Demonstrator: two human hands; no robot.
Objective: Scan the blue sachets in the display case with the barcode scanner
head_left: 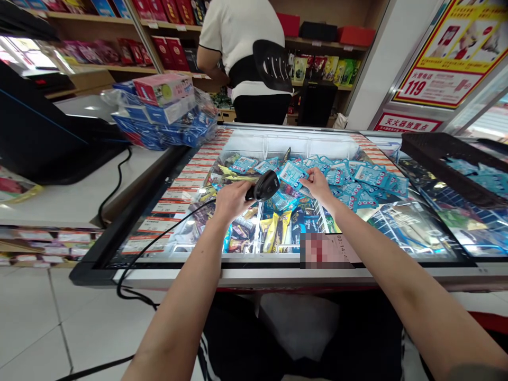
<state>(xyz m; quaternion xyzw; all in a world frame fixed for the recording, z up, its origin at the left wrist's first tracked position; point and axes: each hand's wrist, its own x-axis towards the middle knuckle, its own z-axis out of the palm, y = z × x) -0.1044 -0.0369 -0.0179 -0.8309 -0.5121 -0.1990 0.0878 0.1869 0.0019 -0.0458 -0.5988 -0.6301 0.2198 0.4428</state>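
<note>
My left hand (233, 199) is wrapped round the handle of a black barcode scanner (266, 185), whose cord trails down to the left. The scanner's head faces right, close to a light-blue packet (292, 174). Between thumb and fingers, my right hand (316, 185) pinches that packet by its right edge. Several more light-blue packets (339, 173) lie in a loose pile behind and to the right of my right hand, on the freezer's glass top (186, 172). Wrapped ice creams (271, 233) show through the glass below both hands.
Plastic-wrapped blue boxes (170, 119) stand on the left counter beside a dark monitor (35, 121). A black basket (448, 164) with more blue packets is at right. A phone (329, 250) lies at the near edge. Another person (246, 58) stands behind the freezer by the shelves.
</note>
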